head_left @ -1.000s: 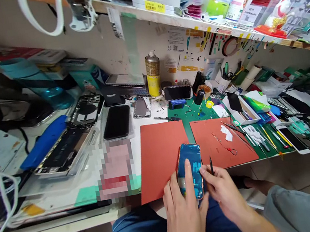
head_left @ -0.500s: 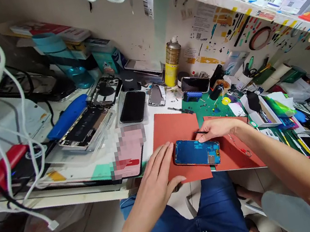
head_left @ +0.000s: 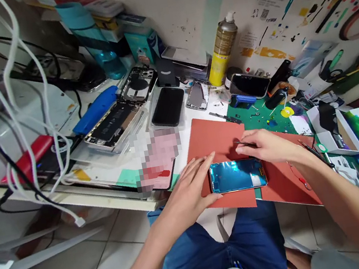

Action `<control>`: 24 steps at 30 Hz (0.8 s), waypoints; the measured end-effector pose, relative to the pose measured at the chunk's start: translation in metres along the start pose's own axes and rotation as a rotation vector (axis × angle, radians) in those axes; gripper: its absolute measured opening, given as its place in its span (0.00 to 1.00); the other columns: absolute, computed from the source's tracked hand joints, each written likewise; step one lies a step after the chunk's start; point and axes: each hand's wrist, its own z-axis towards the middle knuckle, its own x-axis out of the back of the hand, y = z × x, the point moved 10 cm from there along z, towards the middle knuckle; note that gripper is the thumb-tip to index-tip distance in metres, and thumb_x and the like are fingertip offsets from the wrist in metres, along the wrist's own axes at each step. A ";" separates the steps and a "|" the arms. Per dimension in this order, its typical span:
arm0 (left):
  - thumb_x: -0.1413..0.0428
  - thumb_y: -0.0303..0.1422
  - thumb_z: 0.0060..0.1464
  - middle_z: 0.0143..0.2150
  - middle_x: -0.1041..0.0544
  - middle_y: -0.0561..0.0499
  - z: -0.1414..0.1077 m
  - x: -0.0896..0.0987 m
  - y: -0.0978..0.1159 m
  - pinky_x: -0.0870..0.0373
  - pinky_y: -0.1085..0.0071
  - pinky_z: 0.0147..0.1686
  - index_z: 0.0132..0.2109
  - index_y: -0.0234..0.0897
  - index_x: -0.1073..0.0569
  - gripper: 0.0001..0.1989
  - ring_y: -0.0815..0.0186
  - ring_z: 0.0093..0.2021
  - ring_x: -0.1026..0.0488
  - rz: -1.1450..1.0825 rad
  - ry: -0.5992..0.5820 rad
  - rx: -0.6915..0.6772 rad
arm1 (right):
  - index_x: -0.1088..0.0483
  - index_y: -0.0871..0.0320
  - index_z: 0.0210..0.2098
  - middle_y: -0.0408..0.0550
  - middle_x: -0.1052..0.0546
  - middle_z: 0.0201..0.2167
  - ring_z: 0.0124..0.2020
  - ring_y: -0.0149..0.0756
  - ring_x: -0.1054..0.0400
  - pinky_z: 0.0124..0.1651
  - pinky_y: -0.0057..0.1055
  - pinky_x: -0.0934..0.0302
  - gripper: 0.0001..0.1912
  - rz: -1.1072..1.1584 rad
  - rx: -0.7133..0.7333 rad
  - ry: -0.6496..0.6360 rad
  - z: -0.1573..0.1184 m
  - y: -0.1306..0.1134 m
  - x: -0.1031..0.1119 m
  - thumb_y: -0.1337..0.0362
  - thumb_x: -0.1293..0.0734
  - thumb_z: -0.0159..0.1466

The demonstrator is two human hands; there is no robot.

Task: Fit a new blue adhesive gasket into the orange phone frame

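Phone part: crosswise, between the two hands

Position: the blue-faced phone part (head_left: 233, 176) lies flat on the red mat (head_left: 216, 135), to the right of the left hand (head_left: 187, 188) and on the body side of the right hand (head_left: 266, 144). The left hand is nearer: its thumb and fingers straddle the left end. Whether they pinch it cannot be told. The right hand grasps a slim dark tool (head_left: 246, 144) just beyond the far long edge, toward the right end; contact with that edge cannot be confirmed

Orientation: the long axis runs left to right, across the seated person's lap. The end with the yellow fitting (head_left: 261, 171) points away from the left hand, toward the right forearm's side
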 end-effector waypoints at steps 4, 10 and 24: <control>0.32 0.37 0.63 0.80 0.38 0.51 -0.004 0.001 0.004 0.41 0.45 0.78 0.81 0.63 0.59 0.54 0.51 0.81 0.45 0.010 0.027 -0.015 | 0.20 0.53 0.39 0.49 0.23 0.44 0.47 0.41 0.29 0.50 0.38 0.37 0.19 0.313 0.062 0.504 -0.061 -0.015 0.016 0.52 0.37 0.79; 0.32 0.39 0.64 0.80 0.38 0.49 -0.005 0.001 0.008 0.42 0.45 0.78 0.81 0.60 0.57 0.52 0.52 0.81 0.44 0.033 0.039 -0.027 | 0.18 0.54 0.38 0.49 0.20 0.39 0.31 0.34 0.30 0.34 0.33 0.34 0.20 0.899 -0.140 0.813 -0.101 0.010 -0.061 0.48 0.33 0.77; 0.32 0.32 0.63 0.81 0.39 0.52 -0.006 0.003 0.009 0.40 0.52 0.78 0.81 0.59 0.56 0.53 0.57 0.81 0.45 -0.018 0.023 -0.015 | 0.19 0.55 0.38 0.48 0.18 0.31 0.25 0.34 0.28 0.28 0.31 0.32 0.17 0.897 -0.311 0.511 -0.048 0.002 -0.101 0.47 0.26 0.70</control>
